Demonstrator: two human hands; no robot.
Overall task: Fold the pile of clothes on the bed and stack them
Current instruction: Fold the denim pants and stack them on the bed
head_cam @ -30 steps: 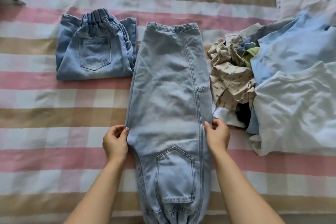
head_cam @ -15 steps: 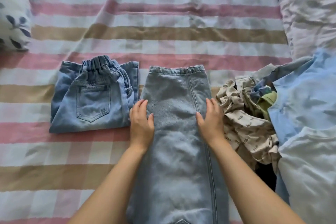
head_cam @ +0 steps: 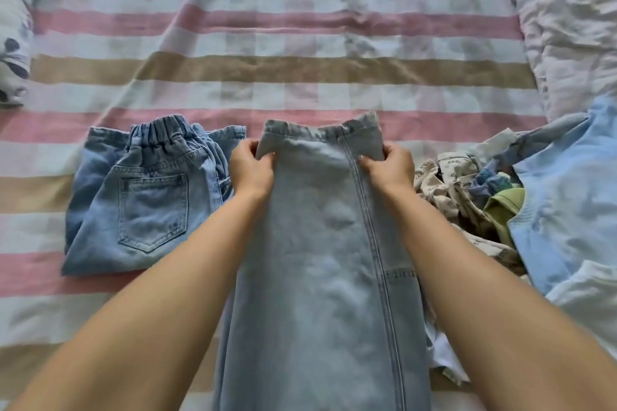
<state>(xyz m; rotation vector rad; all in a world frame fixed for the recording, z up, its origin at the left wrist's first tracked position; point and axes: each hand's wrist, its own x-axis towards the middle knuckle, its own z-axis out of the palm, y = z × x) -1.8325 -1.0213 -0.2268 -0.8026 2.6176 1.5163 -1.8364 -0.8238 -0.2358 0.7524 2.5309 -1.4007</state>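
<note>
Jeans [head_cam: 320, 260], where do they lie?
Flat along the striped sheet [head_cam: 300, 70], between both forearms; the far edge is raised a little.
And the hands?
The left hand [head_cam: 250, 170] and the right hand [head_cam: 389, 165] each pinch one far corner. The folded pair [head_cam: 147, 197] lies just to the left, and the unfolded pile [head_cam: 500, 210] is to the right.

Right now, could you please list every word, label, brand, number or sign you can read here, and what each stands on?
Nothing here can be read.
Beige printed garment: small dark script-like marks repeat across it, too blurred to read.
Folded jeans: tiny marks on the back pocket, too small to tell.
Long jeans, gripped by the left hand and right hand: no label or print shows.
</note>
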